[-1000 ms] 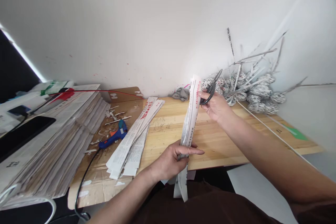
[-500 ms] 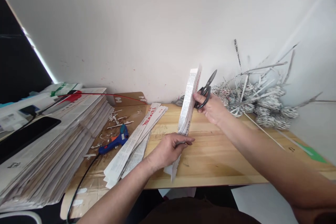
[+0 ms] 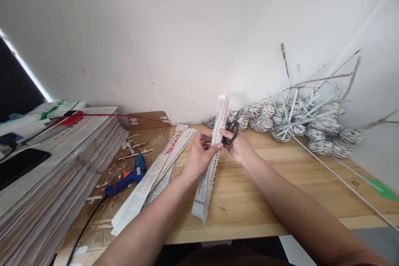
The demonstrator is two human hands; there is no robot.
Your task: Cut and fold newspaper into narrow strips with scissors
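Observation:
A long folded newspaper strip [image 3: 212, 173] stands tilted above the wooden table [image 3: 249, 199], its lower end toward me. My left hand [image 3: 204, 151] pinches it around the middle, thumb along its face. From the right side, my right hand [image 3: 235, 144] holds the same strip at its edge, and black scissors [image 3: 232, 129] hang on that hand, blades pointing up and away. More flat newspaper strips with red print [image 3: 168, 156] lie fanned out left of my hands.
A blue glue gun [image 3: 126, 178] lies on cardboard among paper scraps at left. Beside it rises a tall newspaper stack [image 3: 77, 174] with a black phone [image 3: 23, 166]. Woven paper pieces with sticking-out rods [image 3: 322, 126] sit at back right.
My left hand has moved up the strip, close to my right hand. The strip and scissors are lower and slightly left in view. The camera view has also shifted.

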